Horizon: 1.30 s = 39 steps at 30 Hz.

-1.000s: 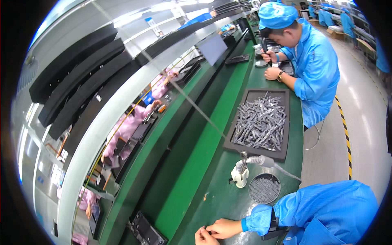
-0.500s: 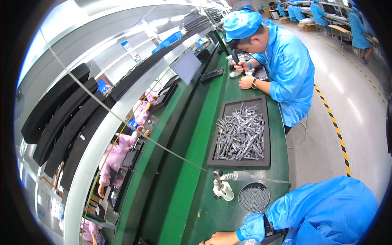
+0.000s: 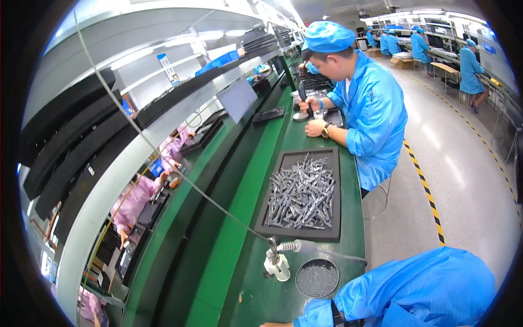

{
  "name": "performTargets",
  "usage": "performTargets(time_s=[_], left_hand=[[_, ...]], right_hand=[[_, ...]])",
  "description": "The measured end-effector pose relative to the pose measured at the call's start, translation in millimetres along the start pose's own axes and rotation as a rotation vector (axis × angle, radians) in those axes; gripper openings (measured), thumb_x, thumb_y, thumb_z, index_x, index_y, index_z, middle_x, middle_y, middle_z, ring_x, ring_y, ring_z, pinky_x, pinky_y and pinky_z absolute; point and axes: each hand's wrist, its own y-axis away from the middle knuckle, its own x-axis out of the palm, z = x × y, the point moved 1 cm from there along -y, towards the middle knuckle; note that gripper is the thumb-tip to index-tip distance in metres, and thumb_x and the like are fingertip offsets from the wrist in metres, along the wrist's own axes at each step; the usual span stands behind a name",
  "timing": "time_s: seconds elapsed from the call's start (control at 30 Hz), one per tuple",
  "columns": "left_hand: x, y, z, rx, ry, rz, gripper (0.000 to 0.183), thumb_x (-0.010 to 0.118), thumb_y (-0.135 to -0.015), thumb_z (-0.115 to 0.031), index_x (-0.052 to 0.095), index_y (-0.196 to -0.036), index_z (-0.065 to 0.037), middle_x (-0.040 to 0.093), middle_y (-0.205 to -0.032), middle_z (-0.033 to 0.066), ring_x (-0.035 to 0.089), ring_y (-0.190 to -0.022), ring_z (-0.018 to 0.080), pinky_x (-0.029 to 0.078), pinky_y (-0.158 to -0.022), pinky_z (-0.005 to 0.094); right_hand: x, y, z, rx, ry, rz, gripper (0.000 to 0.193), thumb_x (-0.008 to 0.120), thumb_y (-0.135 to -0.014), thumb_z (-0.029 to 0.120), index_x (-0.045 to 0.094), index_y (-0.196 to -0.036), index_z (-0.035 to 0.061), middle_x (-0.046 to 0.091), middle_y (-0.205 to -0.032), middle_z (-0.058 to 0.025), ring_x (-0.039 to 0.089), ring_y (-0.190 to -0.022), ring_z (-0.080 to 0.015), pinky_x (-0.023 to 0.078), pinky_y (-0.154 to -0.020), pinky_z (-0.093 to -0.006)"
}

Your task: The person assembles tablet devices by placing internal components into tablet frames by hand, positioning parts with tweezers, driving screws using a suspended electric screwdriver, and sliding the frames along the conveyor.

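Note:
At the bottom edge only a sliver of my right hand [image 3: 277, 325] shows on the green bench. Its fingers are cut off by the frame. A blue sleeve [image 3: 403, 286] with a dark band at the wrist leads to it from the right. Beyond the wrist lies a round dark dish [image 3: 338, 278] with a grid-like surface. Next to it stands a small white holder [image 3: 278, 268], carrying a grey cylindrical tool [image 3: 302, 246] with a coil spring and a cable. My left hand is out of the picture.
Further up the bench a black tray [image 3: 336, 191] holds a heap of slim grey parts [image 3: 301, 193]. Beyond it a co-worker [image 3: 362, 109] in blue grips a black upright tool [image 3: 302, 94]. A taut cord [image 3: 212, 199] slants down to the holder. People in pink work at the left.
The view has swung so that the bench, tray and dish sit lower and further left. My right hand has slipped mostly below the frame. The co-worker's head has lifted a little.

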Motion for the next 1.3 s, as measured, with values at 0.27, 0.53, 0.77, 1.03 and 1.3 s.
performTargets(time_s=[0.27, 0.53, 0.77, 1.03, 1.3], left_hand=[[2.7, -0.2, -4.2, 0.023, 0.006, -0.018, 0.023, 0.057, -0.090, -0.016, 0.064, -0.094, 0.006, 0.066, -0.087, 0.0128, 0.059, -0.077, 0.0187, 0.049, -0.069, 0.0308], [1.7, 3.8, 3.3, 0.056, -0.028, -0.008, 0.025, 0.057, -0.091, -0.017, 0.063, -0.095, 0.007, 0.066, -0.084, 0.0135, 0.059, -0.073, 0.0192, 0.049, -0.067, 0.0312], [0.0, 8.8, -4.9, 0.016, 0.018, -0.076, 0.020, 0.055, -0.089, -0.011, 0.065, -0.092, 0.006, 0.066, -0.086, 0.0119, 0.060, -0.077, 0.0179, 0.050, -0.070, 0.0298], [16.5, -5.1, -7.6, -0.113, 0.065, 0.021, 0.017, 0.058, -0.090, -0.010, 0.066, -0.093, 0.004, 0.066, -0.081, 0.0075, 0.059, -0.073, 0.0118, 0.049, -0.066, 0.0247], [-6.5, 0.9, 10.1, 0.021, -0.010, -0.067, 0.024, 0.054, -0.092, -0.014, 0.063, -0.094, 0.008, 0.065, -0.086, 0.0110, 0.058, -0.075, 0.0141, 0.049, -0.067, 0.0278]], right_hand=[[3.2, -3.8, -3.1, -0.050, 0.082, -0.003, 0.020, 0.062, -0.080, 0.023, 0.064, -0.086, 0.0039, 0.065, -0.076, -0.0181, 0.062, -0.067, -0.0360, 0.048, -0.058, -0.0430], [-0.4, 4.9, -1.6, -0.054, 0.082, -0.028, 0.021, 0.061, -0.080, 0.025, 0.064, -0.084, 0.0041, 0.064, -0.074, -0.0177, 0.062, -0.066, -0.0360, 0.047, -0.056, -0.0435], [16.6, 0.1, -16.8, -0.109, 0.040, -0.002, 0.022, 0.060, -0.082, 0.024, 0.061, -0.093, 0.0057, 0.064, -0.072, -0.0152, 0.061, -0.064, -0.0360, 0.048, -0.057, -0.0425], [-3.5, -0.9, -20.8, 0.009, 0.051, -0.065, 0.012, 0.059, -0.079, 0.017, 0.061, -0.086, 0.0072, 0.064, -0.072, -0.0159, 0.062, -0.065, -0.0372, 0.049, -0.057, -0.0453], [21.2, -0.6, -17.9, -0.077, 0.025, -0.028, 0.017, 0.062, -0.080, 0.021, 0.060, -0.087, 0.0055, 0.064, -0.068, -0.0146, 0.061, -0.062, -0.0367, 0.047, -0.056, -0.0459]])
